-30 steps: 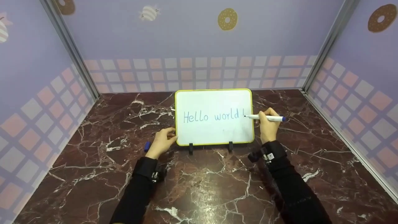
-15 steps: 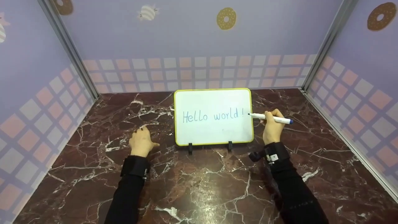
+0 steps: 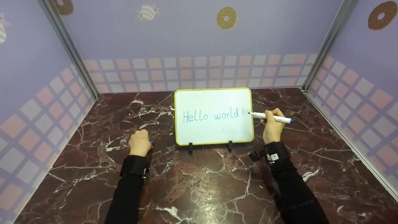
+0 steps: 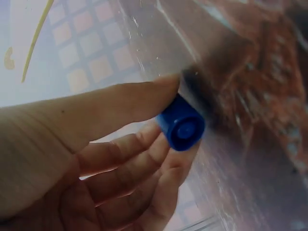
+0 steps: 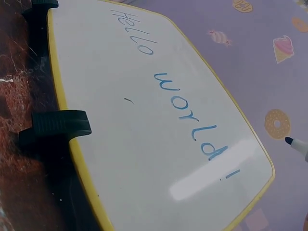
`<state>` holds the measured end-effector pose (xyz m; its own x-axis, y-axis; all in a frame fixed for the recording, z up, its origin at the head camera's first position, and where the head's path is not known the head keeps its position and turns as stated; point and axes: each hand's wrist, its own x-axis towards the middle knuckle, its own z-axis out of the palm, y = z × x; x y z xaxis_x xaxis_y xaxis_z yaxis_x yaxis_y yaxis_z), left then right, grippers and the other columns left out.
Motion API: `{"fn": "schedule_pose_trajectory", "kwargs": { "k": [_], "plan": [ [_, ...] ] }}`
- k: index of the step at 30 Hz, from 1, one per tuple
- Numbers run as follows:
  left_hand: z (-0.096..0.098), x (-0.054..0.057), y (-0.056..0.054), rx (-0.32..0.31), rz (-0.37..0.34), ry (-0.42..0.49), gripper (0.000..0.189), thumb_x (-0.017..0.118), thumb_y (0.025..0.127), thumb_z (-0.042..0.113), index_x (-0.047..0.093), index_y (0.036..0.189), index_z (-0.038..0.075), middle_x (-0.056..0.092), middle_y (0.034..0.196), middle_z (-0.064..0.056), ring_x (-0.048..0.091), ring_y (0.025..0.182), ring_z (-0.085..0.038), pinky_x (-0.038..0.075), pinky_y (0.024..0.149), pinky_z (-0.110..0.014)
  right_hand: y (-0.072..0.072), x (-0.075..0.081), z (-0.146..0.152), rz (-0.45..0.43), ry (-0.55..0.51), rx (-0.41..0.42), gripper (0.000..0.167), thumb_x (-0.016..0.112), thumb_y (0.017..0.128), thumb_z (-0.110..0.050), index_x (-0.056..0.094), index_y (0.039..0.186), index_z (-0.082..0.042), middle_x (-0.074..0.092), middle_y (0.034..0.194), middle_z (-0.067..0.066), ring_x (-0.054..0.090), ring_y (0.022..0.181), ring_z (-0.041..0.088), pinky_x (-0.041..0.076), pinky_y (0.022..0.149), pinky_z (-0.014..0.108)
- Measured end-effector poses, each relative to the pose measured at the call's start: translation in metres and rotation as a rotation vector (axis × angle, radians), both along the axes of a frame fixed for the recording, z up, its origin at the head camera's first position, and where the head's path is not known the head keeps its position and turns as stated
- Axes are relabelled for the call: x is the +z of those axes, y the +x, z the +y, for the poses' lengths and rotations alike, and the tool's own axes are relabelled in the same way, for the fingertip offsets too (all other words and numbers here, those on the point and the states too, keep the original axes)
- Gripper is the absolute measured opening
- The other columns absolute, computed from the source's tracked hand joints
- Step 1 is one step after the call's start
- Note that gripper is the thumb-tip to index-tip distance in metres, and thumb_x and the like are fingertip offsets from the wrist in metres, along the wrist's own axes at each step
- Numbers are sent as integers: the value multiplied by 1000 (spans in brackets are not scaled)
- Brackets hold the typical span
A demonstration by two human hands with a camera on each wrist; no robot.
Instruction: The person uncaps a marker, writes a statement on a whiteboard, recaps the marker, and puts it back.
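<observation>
Head view | left hand (image 3: 140,142) pinches blue cap (image 4: 182,126) | right hand (image 3: 271,126) grips marker (image 3: 270,117) beside whiteboard (image 3: 214,115)

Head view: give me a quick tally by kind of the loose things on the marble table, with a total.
Yellow-framed whiteboard on black feet: 1
White marker pen with blue end, held by the right hand: 1
Blue marker cap, pinched in the left hand: 1
Total: 3

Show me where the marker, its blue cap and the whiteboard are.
marker (image 3: 273,118), head view, middle of the white barrel.
blue cap (image 4: 182,127), left wrist view, round end face.
whiteboard (image 3: 214,130), head view, blank area under the writing.
</observation>
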<state>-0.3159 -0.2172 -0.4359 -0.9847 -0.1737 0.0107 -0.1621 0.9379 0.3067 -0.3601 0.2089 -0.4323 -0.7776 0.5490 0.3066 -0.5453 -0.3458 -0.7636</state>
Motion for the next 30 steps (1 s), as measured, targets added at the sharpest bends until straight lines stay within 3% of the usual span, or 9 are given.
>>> {"fn": "schedule_pose_trajectory", "kwargs": {
  "k": [5, 8, 14, 17, 22, 30],
  "plan": [
    [5, 5, 2, -6, 185, -9, 19, 79, 80, 9, 68, 90, -3, 71, 95, -27, 68, 87, -47, 58, 69, -58, 2, 1, -5, -2, -1, 17, 41, 52, 92, 13, 43, 58, -10, 50, 55, -1, 49, 45, 10, 41, 46, 17],
    [13, 10, 2, -41, 323, 21, 16, 78, 80, 8, 69, 88, -2, 72, 91, -24, 69, 81, -45, 57, 66, -56, 4, 2, -9, 2, -2, 27, 41, 52, 91, 13, 44, 58, -10, 51, 54, -1, 48, 45, 10, 40, 46, 18],
    [36, 20, 1, -221, 609, 11, 19, 82, 79, 11, 73, 93, 3, 74, 93, -17, 71, 79, -39, 58, 71, -52, 7, 4, -21, 17, 12, 62, 41, 51, 90, 14, 45, 58, -10, 52, 54, -1, 47, 45, 10, 38, 46, 18],
    [51, 22, 2, -318, 717, 12, 21, 84, 77, 11, 73, 93, 5, 75, 95, -13, 71, 83, -35, 58, 79, -50, 10, 4, -30, 8, 37, 87, 40, 51, 90, 14, 46, 58, -10, 51, 54, -1, 46, 46, 9, 36, 46, 17],
    [78, 21, 9, -440, 816, -14, 21, 85, 74, 11, 73, 91, 7, 75, 94, -9, 72, 86, -27, 57, 83, -44, 16, 4, -46, -11, 98, 143, 40, 50, 89, 15, 45, 59, -11, 54, 55, -1, 46, 47, 9, 35, 48, 17],
    [109, 20, 22, -533, 890, -56, 21, 84, 78, 19, 73, 94, 10, 74, 93, -4, 71, 87, -21, 56, 82, -37, 32, 8, -69, -20, 128, 289, 37, 51, 88, 13, 47, 60, -11, 54, 58, -1, 47, 48, 9, 33, 48, 17]
  ]
}}
